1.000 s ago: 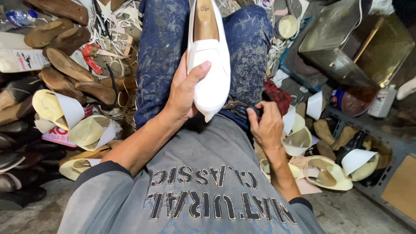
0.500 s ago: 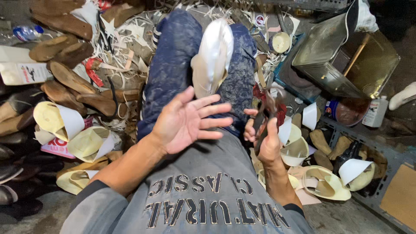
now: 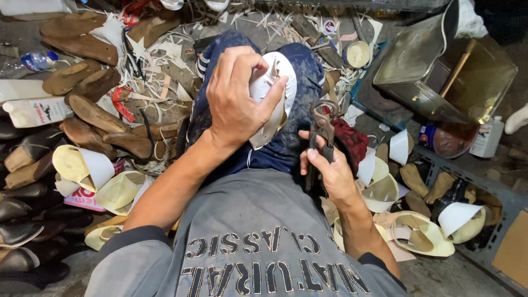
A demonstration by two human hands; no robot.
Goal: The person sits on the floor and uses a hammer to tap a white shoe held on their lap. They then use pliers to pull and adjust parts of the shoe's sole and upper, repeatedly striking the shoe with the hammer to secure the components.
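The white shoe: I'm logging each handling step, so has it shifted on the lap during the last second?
Yes. The white shoe went from toe-toward-the-person in the left hand to lying gripped on the knees, against the jeans.

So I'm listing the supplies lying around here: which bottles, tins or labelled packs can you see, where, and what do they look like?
White bottle: far left, lying flat, picture label.
Clear bottle: upper left, lying, blue label.
Round tin: right, open, blue printed side.
Small white bottle: beside the tin, upright, labelled.
Pink printed pack: lower left, under shoe pieces.

Shoe upper (image 3: pixel 273 99) on lap, soles (image 3: pixel 88 110) left, metal tin (image 3: pixel 440 71) right, pincers (image 3: pixel 322 132) between.
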